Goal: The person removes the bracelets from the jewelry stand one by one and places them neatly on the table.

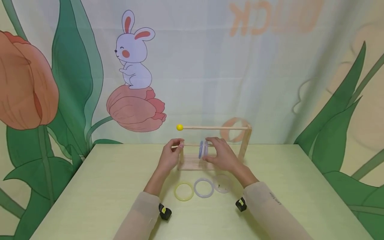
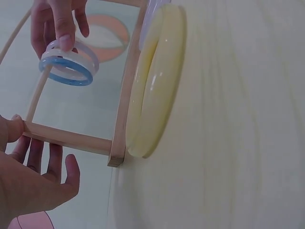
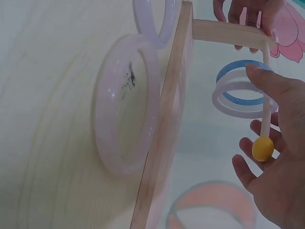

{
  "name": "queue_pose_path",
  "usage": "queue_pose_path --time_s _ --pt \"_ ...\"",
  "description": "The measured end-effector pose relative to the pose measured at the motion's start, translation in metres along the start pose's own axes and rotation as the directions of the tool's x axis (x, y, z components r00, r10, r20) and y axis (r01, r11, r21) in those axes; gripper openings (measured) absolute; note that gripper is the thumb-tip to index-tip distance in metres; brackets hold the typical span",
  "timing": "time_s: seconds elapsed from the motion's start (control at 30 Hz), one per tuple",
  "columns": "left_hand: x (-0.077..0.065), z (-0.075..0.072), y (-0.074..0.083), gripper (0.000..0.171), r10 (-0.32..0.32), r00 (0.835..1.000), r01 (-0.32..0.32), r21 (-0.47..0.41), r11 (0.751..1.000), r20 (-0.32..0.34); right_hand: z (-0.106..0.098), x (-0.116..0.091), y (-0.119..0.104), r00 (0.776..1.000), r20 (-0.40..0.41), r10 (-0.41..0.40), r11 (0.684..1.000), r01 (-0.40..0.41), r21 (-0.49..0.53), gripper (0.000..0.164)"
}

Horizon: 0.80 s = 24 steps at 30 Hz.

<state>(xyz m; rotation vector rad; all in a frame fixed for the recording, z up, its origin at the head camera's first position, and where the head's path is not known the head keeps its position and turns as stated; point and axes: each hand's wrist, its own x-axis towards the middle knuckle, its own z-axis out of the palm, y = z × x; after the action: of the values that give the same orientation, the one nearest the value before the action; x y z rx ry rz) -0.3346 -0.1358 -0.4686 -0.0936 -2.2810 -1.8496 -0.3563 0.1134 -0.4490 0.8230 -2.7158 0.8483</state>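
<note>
A wooden stand (image 1: 195, 166) carries two rods. Blue, white and lavender bangles (image 1: 200, 150) hang together around the lower rod (image 3: 266, 114), which has a yellow ball (image 3: 263, 149) at its free end. With thumb and fingers my right hand (image 1: 223, 155) holds these bangles; in the right wrist view its thumb touches the blue one. My left hand (image 1: 171, 155) grips the top of the stand's short left post (image 2: 71, 138), thumb on one side and fingers behind. The upper rod (image 1: 216, 128), also tipped with a yellow ball (image 1: 179, 127), bears no bangles.
In front of the stand a yellow bangle (image 1: 175, 191), a pale lavender bangle (image 1: 204, 196) and a pinkish clear bangle (image 3: 107, 114) lie in a row on the table (image 1: 105, 190). Dark marks show inside the pinkish one. Behind hangs a printed curtain (image 1: 195, 66).
</note>
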Motion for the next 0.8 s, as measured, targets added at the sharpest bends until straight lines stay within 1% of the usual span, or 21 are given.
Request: queue_pose_path --time_s 0.17,0.37,0.53,0.7,0.8 --pt "-0.002 0.000 -0.001 0.030 -0.003 1.000 0.003 -0.003 1.000 0.008 -0.001 0.000 -0.001 0.999 0.042 -0.010 1.000 0.011 -0.011 0.078" --pt "0.000 0.001 -0.001 0.029 -0.001 1.000 0.002 -0.021 1.000 0.013 -0.006 0.001 -0.001 0.998 0.056 -0.025 0.999 0.027 -0.034 0.078" --pt "0.000 0.002 -0.001 0.029 -0.019 1.000 0.020 -0.026 0.999 0.020 -0.014 0.000 -0.001 0.992 0.119 -0.042 0.998 0.047 -0.042 0.080" --pt "0.004 -0.001 -0.001 0.032 -0.009 1.000 0.010 -0.027 1.000 0.020 -0.021 0.003 -0.001 0.983 0.170 -0.070 0.995 0.081 -0.056 0.079" --pt "0.004 -0.002 -0.001 0.034 -0.006 1.000 0.007 -0.028 1.000 0.029 -0.024 0.003 0.000 0.980 0.187 -0.065 0.995 0.077 -0.059 0.078"
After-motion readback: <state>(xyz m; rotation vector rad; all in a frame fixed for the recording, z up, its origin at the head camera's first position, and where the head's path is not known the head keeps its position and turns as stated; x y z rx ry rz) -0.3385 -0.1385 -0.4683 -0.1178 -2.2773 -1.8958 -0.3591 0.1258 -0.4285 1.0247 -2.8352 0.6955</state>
